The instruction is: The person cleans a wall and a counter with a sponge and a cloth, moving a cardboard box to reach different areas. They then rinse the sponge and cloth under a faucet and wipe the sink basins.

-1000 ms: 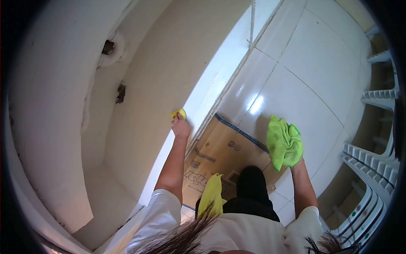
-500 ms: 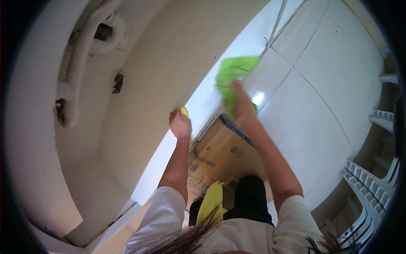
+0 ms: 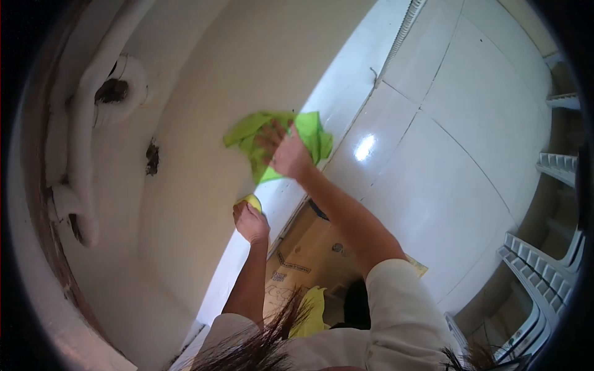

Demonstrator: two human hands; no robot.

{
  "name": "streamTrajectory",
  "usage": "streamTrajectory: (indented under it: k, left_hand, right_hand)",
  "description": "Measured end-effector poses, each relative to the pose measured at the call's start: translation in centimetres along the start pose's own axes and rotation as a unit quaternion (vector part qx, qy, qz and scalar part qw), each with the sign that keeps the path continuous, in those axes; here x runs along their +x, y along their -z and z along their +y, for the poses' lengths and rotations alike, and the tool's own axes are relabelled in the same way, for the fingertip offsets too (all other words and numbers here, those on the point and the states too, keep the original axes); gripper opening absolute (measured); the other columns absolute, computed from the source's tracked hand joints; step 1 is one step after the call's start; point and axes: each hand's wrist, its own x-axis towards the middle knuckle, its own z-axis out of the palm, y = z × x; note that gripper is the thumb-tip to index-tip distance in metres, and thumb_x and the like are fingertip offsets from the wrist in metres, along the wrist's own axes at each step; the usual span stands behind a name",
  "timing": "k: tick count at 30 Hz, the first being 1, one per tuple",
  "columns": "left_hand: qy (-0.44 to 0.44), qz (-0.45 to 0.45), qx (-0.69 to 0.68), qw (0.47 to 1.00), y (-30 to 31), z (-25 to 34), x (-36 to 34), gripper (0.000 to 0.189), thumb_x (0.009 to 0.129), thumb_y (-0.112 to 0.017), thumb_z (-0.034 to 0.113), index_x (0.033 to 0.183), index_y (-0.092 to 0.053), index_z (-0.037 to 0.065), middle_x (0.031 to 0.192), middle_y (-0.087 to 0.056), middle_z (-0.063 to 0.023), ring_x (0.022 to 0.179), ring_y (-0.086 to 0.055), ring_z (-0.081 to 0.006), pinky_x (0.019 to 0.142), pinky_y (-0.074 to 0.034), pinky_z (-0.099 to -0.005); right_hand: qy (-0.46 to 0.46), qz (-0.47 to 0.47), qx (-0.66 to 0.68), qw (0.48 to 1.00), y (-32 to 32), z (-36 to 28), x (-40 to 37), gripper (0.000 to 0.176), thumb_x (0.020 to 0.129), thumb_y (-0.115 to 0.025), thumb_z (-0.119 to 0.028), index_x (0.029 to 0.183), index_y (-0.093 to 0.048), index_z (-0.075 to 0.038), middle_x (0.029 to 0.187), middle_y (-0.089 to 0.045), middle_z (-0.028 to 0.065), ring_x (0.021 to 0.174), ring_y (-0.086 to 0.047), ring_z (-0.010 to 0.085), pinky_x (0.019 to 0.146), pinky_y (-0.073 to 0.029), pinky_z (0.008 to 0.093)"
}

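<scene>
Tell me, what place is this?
Probably a tiled room, maybe a wash area: glossy white floor tiles, white pipes on the cream wall, the right hand pressing a green cloth to it, the left hand gripping a yellow sponge.

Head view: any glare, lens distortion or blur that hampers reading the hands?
Head view: strong fisheye, dark vignette at the corners, tile seams bowed; one bright glare spot on the floor tile; right hand on the green cloth slightly blurred; left hand with the yellow sponge sharper; hair intrudes at the bottom edge.
</scene>
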Motion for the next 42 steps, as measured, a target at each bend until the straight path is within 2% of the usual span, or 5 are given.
streamTrajectory:
  k: [12,19,36,40,42]
  left_hand:
    - [0.017,-0.025,0.029,0.999,-0.7,-0.6,-0.3,0.029,0.089,-0.037,0.018,0.09,-0.054,-0.005,0.092,-0.054,-0.0223,0.089,-0.05,-0.0401,0.078,-0.04,-0.047]
    - [0.007,-0.017,0.048,0.999,-0.5,0.0,-0.1,0.027,0.088,-0.038,0.017,0.092,-0.055,-0.004,0.095,-0.054,-0.0218,0.089,-0.05,-0.0397,0.078,-0.04,-0.0463]
    - [0.018,-0.007,0.01,1.0,-1.5,-1.0,-0.7,0.03,0.088,-0.038,0.018,0.095,-0.054,-0.007,0.099,-0.053,-0.0256,0.092,-0.049,-0.0417,0.082,-0.039,-0.0462]
    - [0.048,-0.02,0.043,0.998,-2.2,-2.0,-1.1,0.031,0.088,-0.038,0.018,0.095,-0.053,-0.007,0.099,-0.054,-0.0245,0.092,-0.049,-0.0408,0.082,-0.04,-0.0451]
    - [0.035,-0.014,0.039,0.999,-1.4,-0.8,-0.7,0.03,0.088,-0.037,0.018,0.095,-0.053,-0.007,0.097,-0.054,-0.0238,0.091,-0.05,-0.0403,0.081,-0.04,-0.045]
  right_hand:
    - [-0.346,0.243,-0.071,0.903,2.2,17.6,4.9,0.044,0.091,-0.033,-0.034,0.132,-0.04,-0.017,0.139,-0.035,0.0087,0.13,-0.026,0.0297,0.104,-0.02,0.0527]
    - [-0.24,0.24,0.097,0.936,-0.4,5.3,-1.5,0.039,0.079,-0.04,-0.007,0.116,-0.051,-0.001,0.13,-0.044,0.0131,0.126,-0.033,0.0306,0.102,-0.026,0.0433]
    - [-0.218,0.256,0.205,0.919,1.7,1.6,-4.9,0.035,0.077,-0.053,-0.012,0.112,-0.053,-0.008,0.124,-0.047,0.0107,0.124,-0.036,0.027,0.102,-0.026,0.0423]
    - [-0.199,0.295,0.351,0.866,0.2,-1.7,-12.0,0.023,0.073,-0.058,-0.008,0.096,-0.057,-0.01,0.099,-0.054,0.0112,0.099,-0.05,0.0299,0.079,-0.041,0.0437]
    - [-0.232,0.118,0.466,0.845,0.9,-4.6,-18.6,0.014,0.078,-0.057,-0.02,0.082,-0.054,-0.007,0.076,-0.055,0.0115,0.07,-0.054,0.0338,0.061,-0.044,0.0417]
